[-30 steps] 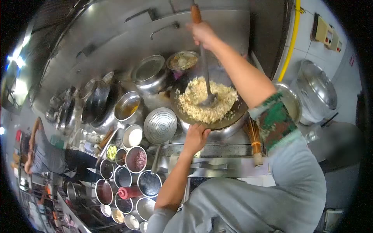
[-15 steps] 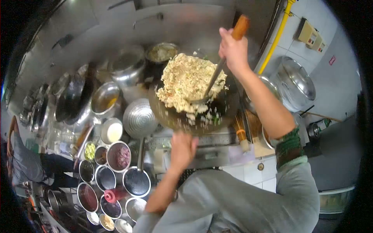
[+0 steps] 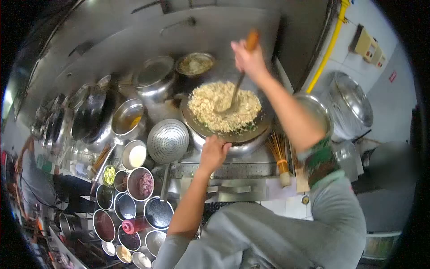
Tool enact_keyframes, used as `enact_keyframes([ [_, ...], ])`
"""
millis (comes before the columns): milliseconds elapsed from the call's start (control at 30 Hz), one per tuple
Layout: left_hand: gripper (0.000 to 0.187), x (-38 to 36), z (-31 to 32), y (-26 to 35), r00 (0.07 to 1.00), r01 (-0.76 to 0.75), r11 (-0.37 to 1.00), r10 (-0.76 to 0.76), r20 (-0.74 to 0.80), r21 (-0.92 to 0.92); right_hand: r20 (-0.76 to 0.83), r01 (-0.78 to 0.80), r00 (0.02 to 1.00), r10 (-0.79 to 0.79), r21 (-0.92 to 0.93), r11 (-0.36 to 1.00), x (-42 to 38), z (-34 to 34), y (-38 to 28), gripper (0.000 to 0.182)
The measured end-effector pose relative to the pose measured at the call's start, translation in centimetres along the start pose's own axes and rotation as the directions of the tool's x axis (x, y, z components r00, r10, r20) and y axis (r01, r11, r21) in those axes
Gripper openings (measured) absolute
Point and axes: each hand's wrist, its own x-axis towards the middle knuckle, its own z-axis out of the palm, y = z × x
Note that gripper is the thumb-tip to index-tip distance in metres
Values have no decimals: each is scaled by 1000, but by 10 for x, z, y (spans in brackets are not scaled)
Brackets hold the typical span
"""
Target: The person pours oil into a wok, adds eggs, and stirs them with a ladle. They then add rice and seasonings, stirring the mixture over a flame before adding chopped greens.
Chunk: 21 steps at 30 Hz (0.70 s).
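Observation:
My right hand (image 3: 250, 59) is closed around the wooden handle of a ladle (image 3: 238, 86), which slants down from it. The ladle's bowl presses into a broad mound of fried rice (image 3: 205, 97) with green bits near the front. The rice lies in a dark wok (image 3: 190, 120) on the burner. At the wok's near edge, my left hand (image 3: 214, 153) has its fingers hooked over the rim; the thumb points right. A round perforated strainer (image 3: 168, 140) lies just left of the wok, its long handle toward me.
Left of me stand several metal bowls of ingredients, one with chopped onion (image 3: 145, 184), and a red squeeze bottle (image 3: 131, 226). A bamboo brush (image 3: 281, 163) lies right of the wok. Behind are a lidded pot (image 3: 154, 78) and a pan (image 3: 195, 65). A person (image 3: 38, 179) stands far left.
The rice has dropped from a tossed, airborne heap into the wok, which now sits level on the burner. My right hand and the ladle have shifted left; my left hand stays at the rim.

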Motion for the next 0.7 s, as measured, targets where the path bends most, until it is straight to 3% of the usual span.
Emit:
enact_keyframes([
  [100, 19, 8, 0, 2, 1000, 25, 1000, -25, -5, -4, 1, -172, 985, 172, 15, 985, 63, -26, -23, 25],
  [133, 19, 7, 1, 3, 999, 21, 1000, -21, -35, -5, 124, -165, 982, 145, 171, 971, 62, -39, -37, 26],
  [167, 19, 7, 1, 1, 998, 6, 1000, -6, -57, -4, 212, -149, 971, 108, 187, 971, 61, -58, -29, 25],
  [233, 18, 13, 3, -4, 997, -40, 999, 40, -67, 4, 39, -99, 995, 95, 128, 987, 30, -44, 0, 26],
  [267, 18, 16, 1, -3, 999, -24, 999, 25, -41, 24, 104, -114, 990, 90, 258, 959, 29, -34, 17, 27],
  [400, 17, 16, -6, 7, 999, 17, 1000, -18, 33, 16, 92, -203, 978, 186, 240, 949, 70, -13, -5, 27],
  [500, 18, 12, -3, 5, 999, 41, 999, -41, 30, -2, 169, -34, 985, -21, 316, 948, 83, -19, -35, 27],
  [533, 18, 12, -2, 4, 999, 33, 999, -32, 32, -15, 156, 20, 985, -69, 299, 954, 81, -17, -33, 27],
  [633, 18, 13, -5, 9, 997, 49, 999, -49, 61, 3, -48, 90, 995, -87, 45, 995, 70, 18, 60, 26],
  [700, 18, 14, -1, 7, 1000, 3, 1000, -3, 13, 27, 57, -78, 996, 73, 97, 992, 70, 36, 42, 23],
])
